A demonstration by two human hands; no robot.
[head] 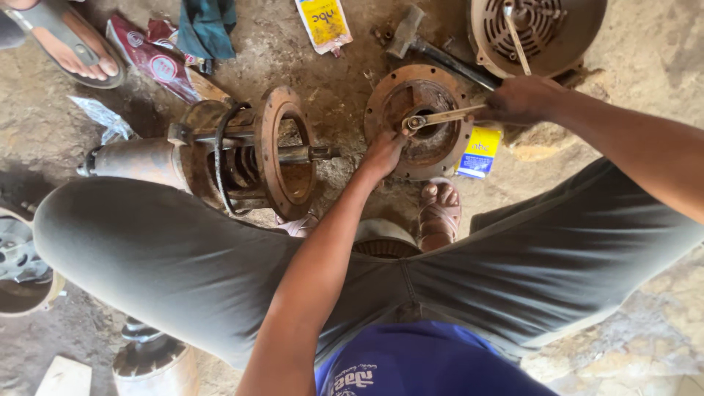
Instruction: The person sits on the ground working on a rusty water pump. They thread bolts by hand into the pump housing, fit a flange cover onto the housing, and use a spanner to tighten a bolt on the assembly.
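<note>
My right hand (522, 99) clenches a ring spanner (442, 117) over the rusty round flange (419, 121) lying far centre; left hand (383, 154), fingers curled, steadies it. The spanner could slip off, skinning my knuckles.

Soft, even daylight fills the scene, brightest at the upper right of the frame. Shadows are faint. Edges curve slightly with wide-angle distortion; focus stays sharp.

The round plate (422, 117) lies on the floor (645, 51); pump body (220, 158) to its left, hammer (433, 48) and fan cover (539, 33) behind it.
</note>
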